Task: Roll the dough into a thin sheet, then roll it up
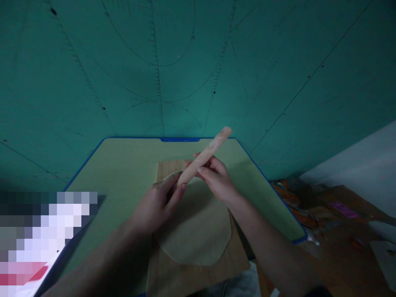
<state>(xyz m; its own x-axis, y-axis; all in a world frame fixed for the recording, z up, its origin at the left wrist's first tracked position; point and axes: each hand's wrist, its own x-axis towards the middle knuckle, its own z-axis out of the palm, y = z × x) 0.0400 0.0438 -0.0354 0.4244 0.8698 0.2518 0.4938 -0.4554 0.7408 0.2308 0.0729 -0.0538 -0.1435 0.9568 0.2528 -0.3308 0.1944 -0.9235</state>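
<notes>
Both my hands are on a pale wooden rolling pin (213,147), which slants up to the right above a board. My left hand (159,202) is closed round its lower left end. My right hand (218,177) pinches it near the middle, with some fingers hidden behind it. Beneath them a thin, flat, roundish sheet of dough (198,231) lies on the wooden board (173,280). The hands cover the upper left edge of the dough.
The board rests on a light table (123,161) with a blue rim, against a green wall (185,82) with drawn lines. A pixelated patch covers the lower left. Orange-brown items (284,194) and a pink object (345,209) lie at the right.
</notes>
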